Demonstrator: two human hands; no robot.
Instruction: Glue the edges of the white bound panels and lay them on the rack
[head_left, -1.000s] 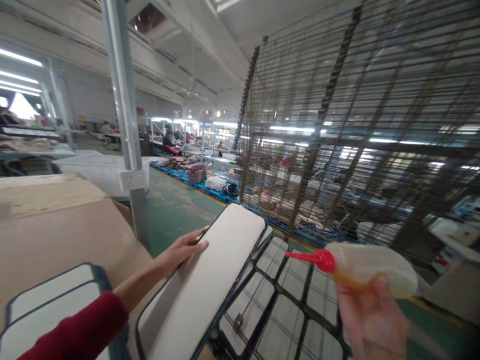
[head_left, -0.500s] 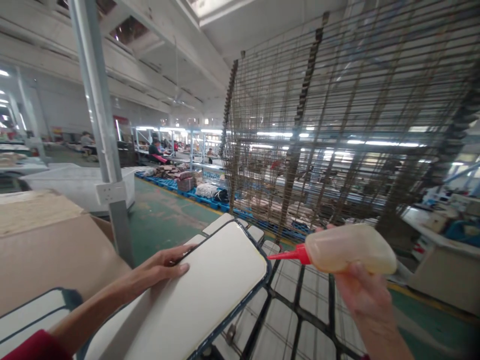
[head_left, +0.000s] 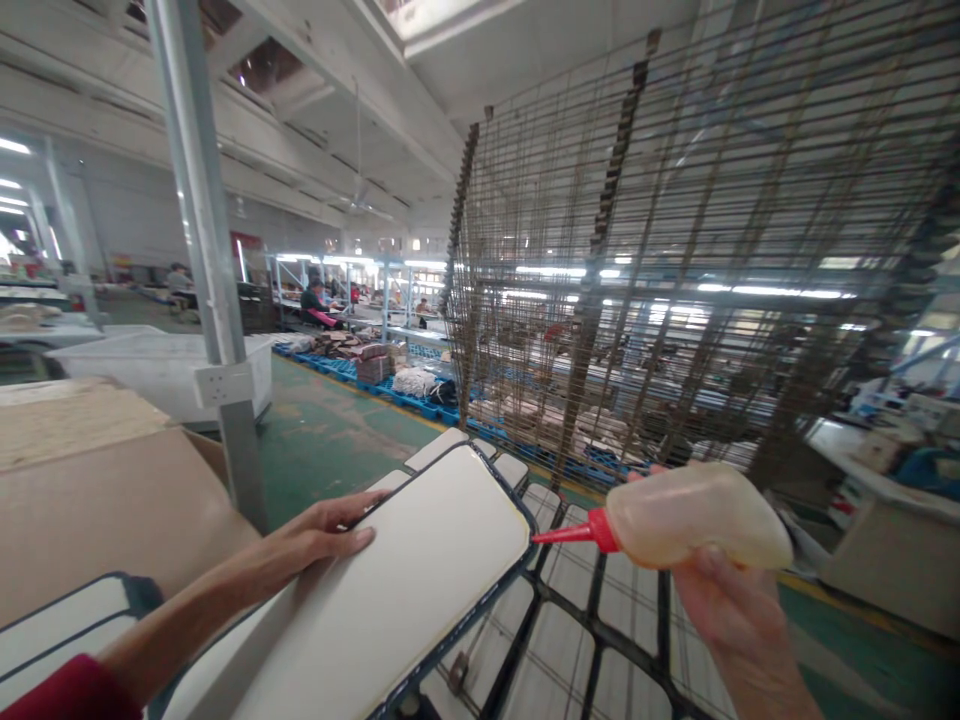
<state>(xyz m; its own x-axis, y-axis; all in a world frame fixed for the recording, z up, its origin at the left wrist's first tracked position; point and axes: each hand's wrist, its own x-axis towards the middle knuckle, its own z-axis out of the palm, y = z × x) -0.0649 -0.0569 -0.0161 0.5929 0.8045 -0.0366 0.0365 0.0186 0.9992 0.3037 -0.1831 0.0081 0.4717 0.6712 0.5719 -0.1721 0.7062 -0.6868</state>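
My left hand (head_left: 326,532) grips the long edge of a white panel (head_left: 442,560) with rounded corners and a dark blue border, the thumb lying on its face and the fingers going under the far side. My right hand (head_left: 731,610) is wrapped round a translucent squeeze bottle (head_left: 697,515) of yellowish liquid, tipped sideways. Its red nozzle (head_left: 574,533) points left, the tip at the panel's blue border by the right corner. A thin yellowish line follows the seam inside that border. Whether the tip touches is hard to tell.
Below the panel, a dark rack (head_left: 600,625) holds several white rounded pieces. A tall wire rack (head_left: 555,250) rises behind it. More blue-edged white panels (head_left: 67,625) lie at lower left, near a brown box (head_left: 112,500), a metal post (head_left: 206,240) and a white bin (head_left: 150,355). People sit farther back.
The bottle and my right hand have moved slightly down, and the nozzle tip has shifted down along the panel's border at the corner. My left hand keeps its hold on the panel.
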